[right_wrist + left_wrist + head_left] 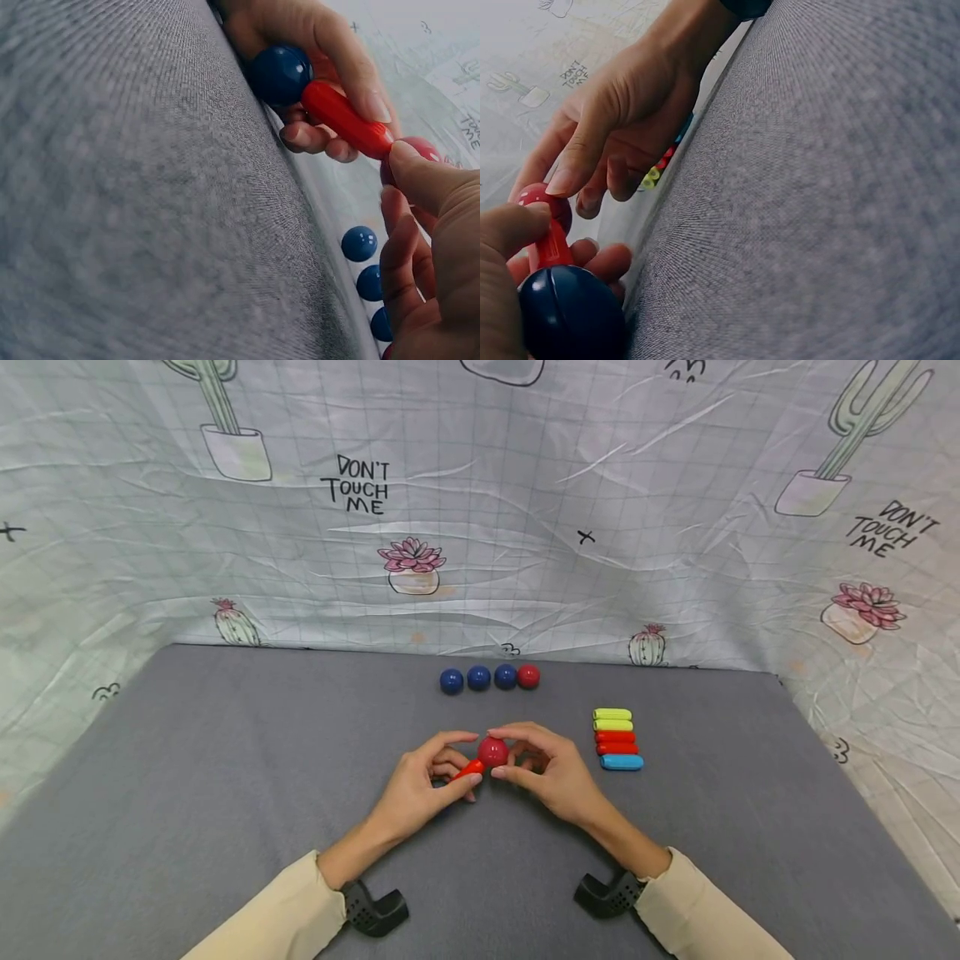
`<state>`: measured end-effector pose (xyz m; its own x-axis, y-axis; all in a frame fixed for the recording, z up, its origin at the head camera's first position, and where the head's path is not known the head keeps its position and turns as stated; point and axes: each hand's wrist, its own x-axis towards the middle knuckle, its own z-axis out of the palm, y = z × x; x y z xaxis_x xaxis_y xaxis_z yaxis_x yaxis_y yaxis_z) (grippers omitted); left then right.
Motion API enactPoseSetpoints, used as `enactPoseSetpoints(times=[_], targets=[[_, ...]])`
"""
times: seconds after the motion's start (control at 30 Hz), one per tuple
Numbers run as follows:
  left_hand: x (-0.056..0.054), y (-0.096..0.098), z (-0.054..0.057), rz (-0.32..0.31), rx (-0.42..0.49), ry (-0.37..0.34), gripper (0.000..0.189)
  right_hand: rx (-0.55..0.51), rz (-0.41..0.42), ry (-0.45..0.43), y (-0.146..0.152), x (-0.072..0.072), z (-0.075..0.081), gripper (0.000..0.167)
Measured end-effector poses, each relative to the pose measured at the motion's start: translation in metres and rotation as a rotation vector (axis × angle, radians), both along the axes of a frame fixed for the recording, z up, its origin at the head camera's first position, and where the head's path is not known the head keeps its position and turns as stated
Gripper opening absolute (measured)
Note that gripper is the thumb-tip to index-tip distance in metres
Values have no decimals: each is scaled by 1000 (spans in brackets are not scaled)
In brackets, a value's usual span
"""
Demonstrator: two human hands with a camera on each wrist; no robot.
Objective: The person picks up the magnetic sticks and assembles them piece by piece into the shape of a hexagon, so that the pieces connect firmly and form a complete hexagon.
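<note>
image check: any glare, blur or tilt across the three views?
Head: pale glare along creases of the backdrop, held red ball reasonably crisp. Left wrist: table steeply tilted, grainy and soft; white highlight on the near blue ball. Right wrist: table again tilted, soft at lower left; small highlights on that same blue ball.

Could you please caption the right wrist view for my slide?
Left hand grips a red rod between a blue ball and a red ball in the right hand.
</note>
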<state>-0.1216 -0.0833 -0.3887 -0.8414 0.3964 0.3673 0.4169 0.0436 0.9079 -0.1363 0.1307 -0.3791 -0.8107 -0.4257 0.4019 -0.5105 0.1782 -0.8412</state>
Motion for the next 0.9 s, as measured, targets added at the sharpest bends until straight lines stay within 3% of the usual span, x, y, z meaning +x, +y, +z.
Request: enactPoseSetpoints(times=[0.13,0.23,0.43,0.6,0.7,0.9], targets=[[-1,-2,0,-17,32,-54,42,58,-7,44,0,1,6,42],[-3,-3,-3,-34,56,-37,41,120,-50,82,3,2,15,41],[-10,-1,-20,-76,114,-22,42,221,-155,159,36,5,26,34],[-13,0,-29,-98,139,-78,42,276,-231,262,88,1,8,34],[-13,-1,-29,-99,145,-92,42,284,-264,265,119,-2,-5,36],[-14,-3,-27,-70,159,-115,39,275,-247,214,151,-6,-16,34]])
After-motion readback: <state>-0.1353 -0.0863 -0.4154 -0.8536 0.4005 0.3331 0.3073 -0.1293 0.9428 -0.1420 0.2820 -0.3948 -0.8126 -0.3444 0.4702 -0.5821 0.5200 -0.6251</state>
